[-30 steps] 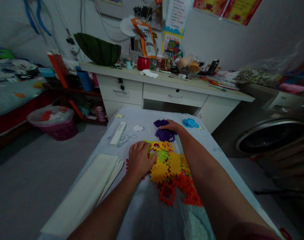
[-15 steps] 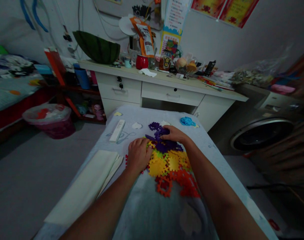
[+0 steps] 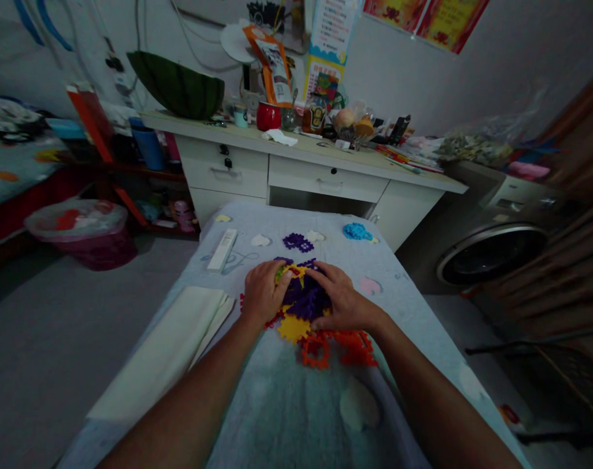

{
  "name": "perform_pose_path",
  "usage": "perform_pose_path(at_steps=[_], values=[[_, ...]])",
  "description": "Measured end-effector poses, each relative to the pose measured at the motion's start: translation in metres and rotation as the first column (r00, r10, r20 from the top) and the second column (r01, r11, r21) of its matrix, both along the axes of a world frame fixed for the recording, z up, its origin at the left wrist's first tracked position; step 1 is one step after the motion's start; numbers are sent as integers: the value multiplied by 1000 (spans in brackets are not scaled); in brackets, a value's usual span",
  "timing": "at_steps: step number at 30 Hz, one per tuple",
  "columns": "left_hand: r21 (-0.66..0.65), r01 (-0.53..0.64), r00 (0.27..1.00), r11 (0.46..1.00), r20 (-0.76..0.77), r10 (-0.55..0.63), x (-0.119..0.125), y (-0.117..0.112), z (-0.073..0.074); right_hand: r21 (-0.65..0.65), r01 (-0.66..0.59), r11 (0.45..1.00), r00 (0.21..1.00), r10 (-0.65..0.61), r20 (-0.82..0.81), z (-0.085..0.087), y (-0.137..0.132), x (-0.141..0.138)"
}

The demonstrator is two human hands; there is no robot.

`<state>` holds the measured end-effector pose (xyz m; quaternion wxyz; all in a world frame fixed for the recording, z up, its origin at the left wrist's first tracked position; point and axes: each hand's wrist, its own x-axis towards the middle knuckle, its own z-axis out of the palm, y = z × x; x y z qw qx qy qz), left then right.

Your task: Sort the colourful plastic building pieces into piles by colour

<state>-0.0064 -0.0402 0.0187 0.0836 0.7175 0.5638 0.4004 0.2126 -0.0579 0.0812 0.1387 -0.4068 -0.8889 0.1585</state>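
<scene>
A heap of flat notched plastic building pieces lies on the cloth-covered table, with purple pieces (image 3: pixel 306 298) on top and yellow pieces (image 3: pixel 293 327) below. Orange-red pieces (image 3: pixel 357 348) stretch out on the near side. My left hand (image 3: pixel 264 292) curls around the heap's left side, thumb against a yellow-green piece. From the right, my right hand (image 3: pixel 344 296) cups the purple pieces between its fingers and thumb. Beyond my hands is a separate purple cluster (image 3: pixel 299 242), and a blue cluster (image 3: pixel 357 231) sits at the far right. My palms hide part of the heap.
A white narrow box (image 3: pixel 222 251) and a folded cream cloth (image 3: pixel 164 352) lie on the left of the table. Behind stands a white desk (image 3: pixel 325 179) with a watermelon piece (image 3: pixel 176 85) and jars. A washing machine (image 3: pixel 491 228) is at right, a lined bin (image 3: pixel 81 234) at left.
My right hand has come nearer and gathered purple pieces over the yellow ones, toward my left hand. One purple cluster stays behind on the far side. The view has shifted slightly.
</scene>
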Motion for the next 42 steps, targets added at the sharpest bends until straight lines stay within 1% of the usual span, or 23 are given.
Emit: perform_pose_path(at_steps=[2,4,7,9,13,16,19,22,24,26,28,30,31,32,35,36,37,38,40,41,42], values=[[0,23,999,1000,-28,-23,0,-1,1,8,39,999,998,-40,53,-6,-12,1],[-5,45,997,999,-69,-46,1,-2,2,15,93,996,994,-93,62,-13,-19,3],[-14,77,988,997,-134,-78,2,-3,2,25,187,982,982,-187,37,-22,-22,7],[-13,93,980,996,-173,-94,2,-4,2,35,218,975,976,-219,14,-27,-18,12],[1,119,969,993,-220,-116,4,-5,2,73,184,980,982,-181,-53,-34,-6,22],[5,126,965,992,-234,-121,5,-5,3,102,218,971,973,-208,-95,-40,5,26],[12,89,968,996,-235,-84,6,-5,3,150,261,954,964,-249,-93,-44,17,25],[44,25,976,999,-216,-15,7,-4,2,220,286,933,957,-263,-126,-44,24,16],[64,5,984,998,-179,6,7,-4,1,251,268,930,957,-226,-181,-42,23,6],[74,11,992,997,-129,-1,6,-3,1,251,203,947,962,-144,-234,-40,16,-4],[73,32,996,997,-84,-26,4,-4,1,228,116,967,962,-52,-268,-39,9,-12],[67,62,997,996,-57,-59,2,-4,0,197,68,978,955,-7,-298,-38,6,-16],[62,82,996,995,-50,-79,2,-4,0,178,82,981,950,-23,-312,-36,6,-16],[56,103,994,993,-50,-100,1,-4,0,157,123,980,943,-66,-325,-35,7,-14],[39,147,987,988,-74,-144,2,-4,0,74,292,954,909,-252,-332,-25,16,-6],[36,148,985,988,-89,-145,2,-4,0,44,316,948,902,-286,-323,-21,20,-2],[35,142,985,989,-107,-138,3,-3,0,9,305,952,906,-287,-310,-17,24,2],[37,131,984,991,-123,-126,4,-2,0,-37,264,964,917,-263,-300,-13,27,7],[45,103,985,994,-146,-95,5,-1,0,-159,143,977,933,-187,-309,-8,36,16],[52,89,986,995,-148,-80,6,-1,-1,-219,94,971,929,-165,-332,-7,42,21],[61,75,988,995,-143,-66,6,0,-2,-265,73,962,917,-170,-361,-8,50,27]])
